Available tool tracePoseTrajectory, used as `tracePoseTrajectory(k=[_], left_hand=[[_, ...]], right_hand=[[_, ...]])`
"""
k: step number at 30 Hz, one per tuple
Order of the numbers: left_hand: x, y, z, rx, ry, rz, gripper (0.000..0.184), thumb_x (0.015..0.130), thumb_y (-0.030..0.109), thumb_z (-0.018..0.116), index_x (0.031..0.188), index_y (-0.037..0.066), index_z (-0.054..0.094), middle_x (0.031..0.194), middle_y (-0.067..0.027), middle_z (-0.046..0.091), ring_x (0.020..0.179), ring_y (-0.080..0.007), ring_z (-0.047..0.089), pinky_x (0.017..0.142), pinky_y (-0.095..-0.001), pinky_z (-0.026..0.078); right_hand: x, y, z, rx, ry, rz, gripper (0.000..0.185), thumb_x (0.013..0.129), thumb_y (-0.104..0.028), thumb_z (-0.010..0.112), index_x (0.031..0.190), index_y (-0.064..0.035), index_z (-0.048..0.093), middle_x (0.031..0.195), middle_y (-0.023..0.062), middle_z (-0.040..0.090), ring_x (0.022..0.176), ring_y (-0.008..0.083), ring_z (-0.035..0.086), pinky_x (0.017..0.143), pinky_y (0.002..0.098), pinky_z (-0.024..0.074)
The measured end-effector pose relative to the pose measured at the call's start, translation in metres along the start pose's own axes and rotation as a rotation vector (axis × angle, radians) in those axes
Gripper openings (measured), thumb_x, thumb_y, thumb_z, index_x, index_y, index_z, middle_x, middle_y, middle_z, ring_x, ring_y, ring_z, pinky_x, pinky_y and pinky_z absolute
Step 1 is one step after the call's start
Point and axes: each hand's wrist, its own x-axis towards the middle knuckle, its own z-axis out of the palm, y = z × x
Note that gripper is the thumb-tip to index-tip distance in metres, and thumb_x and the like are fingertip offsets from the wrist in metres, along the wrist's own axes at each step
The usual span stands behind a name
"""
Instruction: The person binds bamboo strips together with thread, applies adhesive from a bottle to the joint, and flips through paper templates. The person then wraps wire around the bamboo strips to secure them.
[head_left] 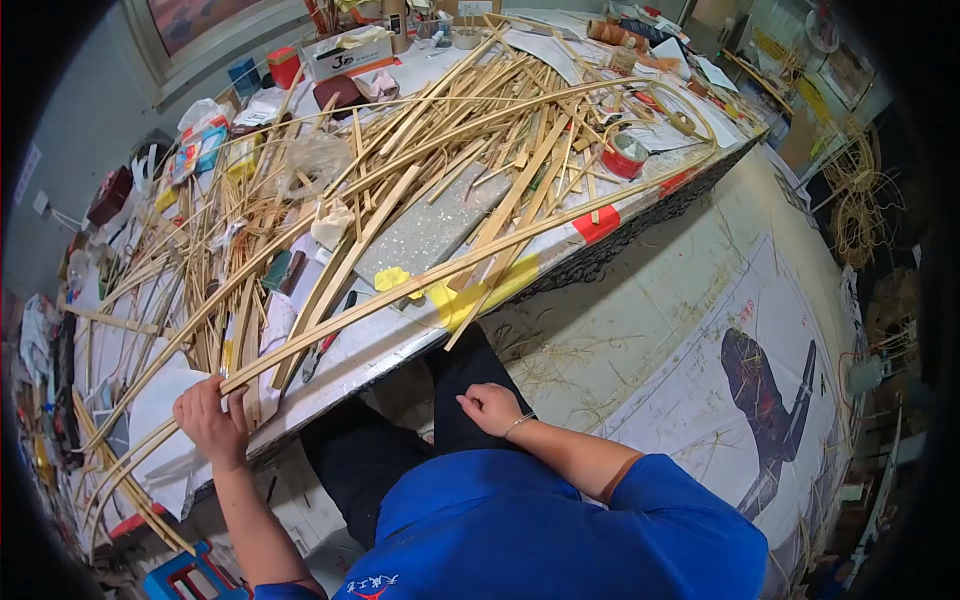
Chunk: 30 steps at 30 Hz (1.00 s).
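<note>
While the left hand [212,415] pinches: a long pale strip [350,318], between thumb and fingers.
Long pale strip: slants across the table [345,365], passing just beside the yellow piece [398,282].
Right hand [492,408]: fingers curled, above the dark trousers [460,375]; cannot tell whether fully closed.
Grey slab [425,230]: among heaped strips [480,110].
</note>
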Motion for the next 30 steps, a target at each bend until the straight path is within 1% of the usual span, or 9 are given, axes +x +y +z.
tracePoseTrajectory(k=[5,8,10,11,12,17,23,24,30], left_hand=[[-0.001,0.022,0.013,0.001,-0.024,-0.047,0.022,0.080,0.030,0.060,0.087,0.009,0.058,0.079,-0.0080,0.058,0.077,-0.0270,0.053,0.075,-0.0360,0.035],[-0.007,0.024,0.026,-0.053,-0.066,-0.088,0.023,0.071,0.022,0.067,0.086,0.007,0.059,0.077,-0.0107,0.058,0.077,-0.0295,0.054,0.074,-0.0387,0.037],[-0.005,0.029,0.033,-0.083,-0.068,-0.098,0.023,0.068,0.020,0.066,0.087,0.007,0.059,0.078,-0.0107,0.058,0.077,-0.0301,0.054,0.072,-0.0399,0.038],[-0.009,0.027,0.039,-0.114,-0.039,-0.092,0.024,0.069,0.020,0.066,0.087,0.007,0.059,0.079,-0.0106,0.059,0.078,-0.0299,0.054,0.072,-0.0398,0.038],[-0.012,0.027,0.043,-0.109,-0.068,-0.128,0.028,0.073,0.034,0.067,0.082,0.009,0.061,0.077,-0.0072,0.060,0.076,-0.0258,0.055,0.073,-0.0382,0.036],[-0.025,0.030,0.060,-0.209,0.001,-0.185,0.027,0.068,0.031,0.071,0.082,0.010,0.061,0.074,-0.0047,0.059,0.076,-0.0238,0.054,0.075,-0.0362,0.034],[-0.033,0.032,0.059,-0.206,0.058,-0.211,0.030,0.067,0.034,0.072,0.087,0.013,0.064,0.093,-0.0030,0.059,0.087,-0.0218,0.053,0.081,-0.0369,0.032],[-0.037,0.031,0.061,-0.216,0.039,-0.228,0.032,0.066,0.035,0.073,0.090,0.015,0.065,0.102,-0.0023,0.056,0.091,-0.0215,0.052,0.083,-0.0379,0.030],[-0.048,0.025,0.064,-0.282,0.199,-0.282,0.026,0.071,0.027,0.072,0.091,0.013,0.063,0.095,-0.0020,0.059,0.091,-0.0212,0.052,0.084,-0.0358,0.031]], right_hand=[[-0.002,-0.002,-0.003,0.011,0.036,0.005,0.026,0.082,-0.026,0.061,0.064,-0.0090,0.054,0.060,0.0074,0.056,0.061,0.0279,0.056,0.055,0.0391,0.0433],[-0.002,0.002,-0.001,0.002,0.026,0.024,0.025,0.081,-0.026,0.062,0.064,-0.0085,0.055,0.059,0.0079,0.056,0.061,0.0280,0.056,0.055,0.0394,0.0431],[-0.001,0.000,-0.002,0.007,0.003,0.037,0.026,0.081,-0.026,0.061,0.064,-0.0081,0.056,0.058,0.0085,0.055,0.061,0.0283,0.056,0.054,0.0396,0.0426],[0.000,-0.001,-0.004,0.010,-0.005,0.037,0.026,0.082,-0.026,0.061,0.064,-0.0080,0.056,0.058,0.0087,0.055,0.060,0.0285,0.056,0.054,0.0397,0.0423],[0.000,0.001,-0.002,0.021,0.002,0.032,0.027,0.082,-0.026,0.061,0.064,-0.0074,0.056,0.058,0.0092,0.055,0.060,0.0288,0.055,0.054,0.0394,0.0418],[0.002,0.003,0.003,0.014,-0.001,0.018,0.026,0.081,-0.020,0.062,0.062,-0.0055,0.053,0.057,0.0099,0.052,0.057,0.0290,0.053,0.053,0.0383,0.0403],[0.006,-0.005,0.005,-0.010,-0.009,0.033,0.027,0.081,-0.019,0.062,0.062,-0.0049,0.051,0.057,0.0102,0.052,0.056,0.0287,0.052,0.053,0.0372,0.0403],[0.006,-0.004,0.007,-0.018,-0.011,0.037,0.026,0.081,-0.020,0.062,0.062,-0.0050,0.052,0.057,0.0101,0.052,0.056,0.0286,0.052,0.053,0.0371,0.0406],[0.010,-0.009,0.010,-0.091,-0.022,0.043,0.026,0.081,-0.023,0.063,0.063,-0.0060,0.053,0.057,0.0094,0.053,0.057,0.0284,0.053,0.053,0.0379,0.0414]])
